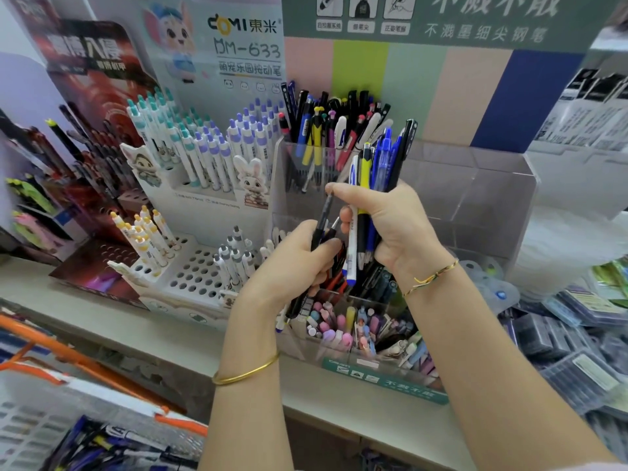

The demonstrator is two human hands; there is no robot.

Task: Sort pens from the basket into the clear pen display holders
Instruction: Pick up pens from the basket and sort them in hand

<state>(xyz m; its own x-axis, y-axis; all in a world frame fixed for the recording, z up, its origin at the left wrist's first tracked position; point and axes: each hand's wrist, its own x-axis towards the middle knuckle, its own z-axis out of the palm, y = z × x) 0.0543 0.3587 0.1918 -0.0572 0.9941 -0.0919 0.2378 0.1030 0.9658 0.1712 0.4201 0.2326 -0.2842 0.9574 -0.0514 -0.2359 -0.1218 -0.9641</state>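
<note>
While both hands are raised in front of the clear pen display holder (469, 185), each one grips pens. The right hand (394, 229) is curled around an upright bundle (373, 171) in which I count at least five pens: one white with blue, one yellow with black, two blue and one black. Their tops stand above the fist and their tips come out below it. The left hand (299, 263) is closed around a few dark pens; one black pen (321, 222) rises out of it, and a fingertip of the right hand touches its upper end. How many pens the left hand holds I cannot tell, because the fingers cover them.

One holder compartment behind the hands is full of mixed pens (326, 130), and one below the wrists holds pastel pens (339, 328). More pens lie in the basket (112, 396) at the lower left. A gold bangle (244, 372) is on the left wrist, and thin thread bracelets (431, 277) are on the right.
</note>
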